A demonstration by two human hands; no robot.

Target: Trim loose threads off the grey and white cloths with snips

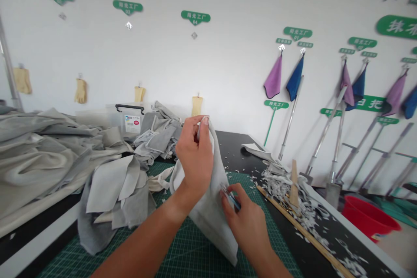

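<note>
My left hand (pixel 195 152) is raised over the cutting mat and pinches the upper edge of a grey fabric piece (pixel 211 221), which hangs down towards the green cutting mat (pixel 260 230). At the cloth's right side my right hand (pixel 246 215) is closed round a small blue-and-silver hand tool (pixel 234 201), perhaps thread snips. Its shiny end lies against or just in front of the fabric; whether it touches I cannot tell. Left of my left forearm, a stack of cut grey fabric pieces (pixel 110 186) lies partly on the mat.
A large heap of grey cloth (pixel 42 152) covers the left side, before a clear plastic box (pixel 132 122). At right lie a long wooden strip (pixel 302 228), a shorter wooden piece (pixel 294 184) and fabric scraps (pixel 312 208). Beyond the table edge stands a red basin (pixel 368 217).
</note>
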